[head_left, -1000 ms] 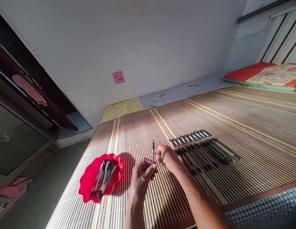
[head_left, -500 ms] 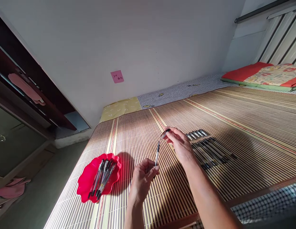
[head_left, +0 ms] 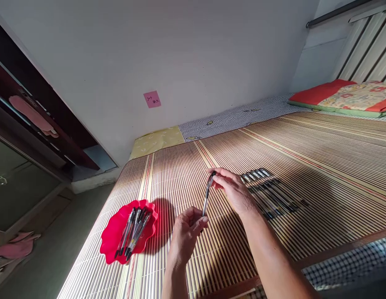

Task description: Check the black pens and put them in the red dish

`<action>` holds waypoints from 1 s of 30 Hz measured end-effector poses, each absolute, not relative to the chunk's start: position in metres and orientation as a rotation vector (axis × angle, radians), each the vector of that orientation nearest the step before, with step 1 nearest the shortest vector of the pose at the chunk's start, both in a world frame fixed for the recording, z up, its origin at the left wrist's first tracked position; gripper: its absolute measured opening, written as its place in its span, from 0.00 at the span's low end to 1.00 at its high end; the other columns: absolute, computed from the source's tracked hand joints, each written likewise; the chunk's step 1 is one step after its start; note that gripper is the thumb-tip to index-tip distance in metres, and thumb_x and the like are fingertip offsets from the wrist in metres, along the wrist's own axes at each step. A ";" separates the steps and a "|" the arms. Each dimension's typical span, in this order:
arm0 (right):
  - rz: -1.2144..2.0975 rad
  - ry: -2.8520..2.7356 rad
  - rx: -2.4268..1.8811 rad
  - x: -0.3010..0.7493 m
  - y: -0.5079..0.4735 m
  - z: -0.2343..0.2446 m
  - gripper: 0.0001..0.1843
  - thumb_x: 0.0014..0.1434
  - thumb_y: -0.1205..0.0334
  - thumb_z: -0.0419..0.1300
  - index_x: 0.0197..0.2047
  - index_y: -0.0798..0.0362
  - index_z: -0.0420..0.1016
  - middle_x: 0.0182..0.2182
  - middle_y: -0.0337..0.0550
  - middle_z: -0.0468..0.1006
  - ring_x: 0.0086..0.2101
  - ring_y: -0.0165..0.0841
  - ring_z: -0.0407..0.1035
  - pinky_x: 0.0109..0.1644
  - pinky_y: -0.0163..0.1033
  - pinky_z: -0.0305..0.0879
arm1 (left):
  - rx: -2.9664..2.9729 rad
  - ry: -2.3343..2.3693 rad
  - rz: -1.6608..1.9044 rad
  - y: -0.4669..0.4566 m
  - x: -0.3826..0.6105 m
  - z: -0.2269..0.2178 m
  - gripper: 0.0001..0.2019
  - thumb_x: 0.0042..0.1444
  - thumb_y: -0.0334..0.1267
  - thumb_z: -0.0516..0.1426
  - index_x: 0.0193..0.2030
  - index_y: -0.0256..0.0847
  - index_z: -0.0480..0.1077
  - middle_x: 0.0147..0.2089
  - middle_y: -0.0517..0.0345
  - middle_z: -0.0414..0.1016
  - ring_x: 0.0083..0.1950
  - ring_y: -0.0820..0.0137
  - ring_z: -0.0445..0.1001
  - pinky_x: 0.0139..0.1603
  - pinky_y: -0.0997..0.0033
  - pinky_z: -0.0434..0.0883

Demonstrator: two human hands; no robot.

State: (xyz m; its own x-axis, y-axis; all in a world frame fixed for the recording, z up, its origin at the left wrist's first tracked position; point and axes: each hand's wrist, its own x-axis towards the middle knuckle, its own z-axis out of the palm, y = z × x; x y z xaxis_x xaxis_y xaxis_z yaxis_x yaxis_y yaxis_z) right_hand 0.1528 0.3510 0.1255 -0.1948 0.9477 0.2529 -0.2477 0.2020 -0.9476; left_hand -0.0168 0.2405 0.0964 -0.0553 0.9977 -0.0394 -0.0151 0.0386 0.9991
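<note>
My left hand (head_left: 186,234) pinches the lower end of a slim pen (head_left: 206,200) and holds it nearly upright above the bamboo mat (head_left: 320,166). My right hand (head_left: 235,191) closes its fingertips on a dark cap at the pen's top end. A red scalloped plate (head_left: 115,236) with several black pens (head_left: 133,232) lies to the left of my left hand. Right of my right hand, several pens (head_left: 270,193) lie side by side in a row on the mat, partly hidden by that hand.
A white wall with a pink sticky note (head_left: 152,99) rises behind the mat. A red and floral pillow (head_left: 345,97) lies at the far right. A dark wooden cabinet (head_left: 28,124) stands at the left, above a grey floor (head_left: 40,265).
My right hand rose from beside the pen's middle to its top and now presses the cap onto the tip. The pen tilted slightly to the right.
</note>
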 end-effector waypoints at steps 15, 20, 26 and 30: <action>1.329 -1.536 -0.615 0.149 0.341 0.136 0.16 0.64 0.51 0.63 0.46 0.52 0.83 0.36 0.42 0.81 0.34 0.31 0.75 0.39 0.36 0.75 | 1.132 1.235 1.390 0.239 -0.015 0.101 0.20 0.53 0.56 0.70 0.36 0.39 0.82 0.26 0.58 0.73 0.27 0.72 0.63 0.32 0.71 0.61; 1.346 -1.558 -0.559 0.149 0.340 0.136 0.15 0.66 0.51 0.62 0.48 0.52 0.82 0.36 0.43 0.82 0.35 0.32 0.78 0.40 0.37 0.77 | 1.043 1.202 1.450 0.238 -0.015 0.100 0.18 0.51 0.54 0.72 0.33 0.39 0.81 0.25 0.59 0.72 0.29 0.72 0.66 0.37 0.70 0.64; 1.319 -1.596 -0.583 0.147 0.339 0.135 0.17 0.65 0.48 0.64 0.48 0.52 0.83 0.34 0.43 0.82 0.34 0.33 0.78 0.39 0.39 0.78 | 1.025 1.195 1.464 0.237 -0.009 0.100 0.20 0.48 0.55 0.73 0.32 0.39 0.79 0.26 0.58 0.74 0.29 0.71 0.68 0.36 0.70 0.65; 1.330 -1.520 -0.677 0.144 0.342 0.124 0.23 0.62 0.43 0.67 0.52 0.52 0.83 0.36 0.45 0.84 0.33 0.33 0.78 0.38 0.40 0.80 | 1.093 1.294 1.381 0.235 -0.015 0.102 0.18 0.52 0.54 0.70 0.34 0.39 0.79 0.26 0.58 0.75 0.27 0.71 0.66 0.33 0.70 0.62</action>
